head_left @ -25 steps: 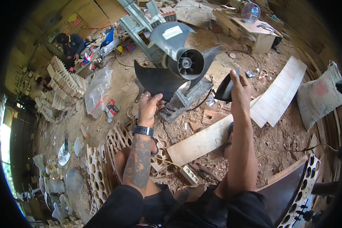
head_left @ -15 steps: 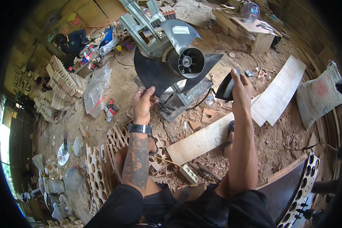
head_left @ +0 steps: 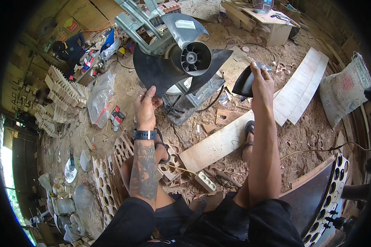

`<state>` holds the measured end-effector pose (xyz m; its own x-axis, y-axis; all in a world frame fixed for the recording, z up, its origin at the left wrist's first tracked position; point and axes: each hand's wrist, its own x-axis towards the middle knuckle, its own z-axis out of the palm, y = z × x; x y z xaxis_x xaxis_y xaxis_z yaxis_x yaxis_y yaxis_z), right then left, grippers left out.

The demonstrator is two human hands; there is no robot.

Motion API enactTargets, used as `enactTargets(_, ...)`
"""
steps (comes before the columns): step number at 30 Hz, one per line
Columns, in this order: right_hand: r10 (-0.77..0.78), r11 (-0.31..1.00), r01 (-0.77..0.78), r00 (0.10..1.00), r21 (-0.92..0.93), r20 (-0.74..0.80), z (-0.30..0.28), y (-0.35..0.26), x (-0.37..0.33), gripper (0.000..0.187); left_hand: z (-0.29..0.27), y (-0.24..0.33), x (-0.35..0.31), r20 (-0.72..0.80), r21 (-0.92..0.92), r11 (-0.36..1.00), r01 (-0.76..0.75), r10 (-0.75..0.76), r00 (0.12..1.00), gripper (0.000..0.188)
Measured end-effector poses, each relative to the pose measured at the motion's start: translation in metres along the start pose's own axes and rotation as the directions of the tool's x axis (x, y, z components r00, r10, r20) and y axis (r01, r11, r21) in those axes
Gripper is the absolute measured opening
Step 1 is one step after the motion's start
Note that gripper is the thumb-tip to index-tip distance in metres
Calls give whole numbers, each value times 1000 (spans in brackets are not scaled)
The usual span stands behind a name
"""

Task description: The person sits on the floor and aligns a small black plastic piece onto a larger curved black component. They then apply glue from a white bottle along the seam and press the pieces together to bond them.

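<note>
dark grey three-bladed propeller with hollow round hub (head_left: 190, 59) sits at front of grey metal frame (head_left: 142, 31), ahead of person. left hand (head_left: 145, 109): thumb and fingers pinched on tip of propeller's lower-left blade. right hand (head_left: 261, 86): clamped on black curved blade-shaped piece (head_left: 243, 83), apart from propeller, to its right. long pale wooden board (head_left: 214, 143) on sawdust-strewn floor (head_left: 301, 140); white rectangular power strip (head_left: 205, 182) near board's lower end.

Smooth propeller (head_left: 189, 59), metal frame (head_left: 141, 25), wooden plank (head_left: 216, 142)

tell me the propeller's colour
The propeller is mostly black, with a pale label; best in head view.
</note>
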<state>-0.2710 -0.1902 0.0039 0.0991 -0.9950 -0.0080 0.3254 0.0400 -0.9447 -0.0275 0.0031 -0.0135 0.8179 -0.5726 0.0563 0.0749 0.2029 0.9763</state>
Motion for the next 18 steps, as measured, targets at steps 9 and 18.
enactTargets(9,-25,999,24,1000,-48,-13,0,-1,-1,35,3,1,0,-113,-85,996,33,-43,993,26)
enactTargets(18,-5,997,3,1000,-80,-25,2,-5,-5,37,3,10,-2,-64,-124,992,32,-40,997,39)
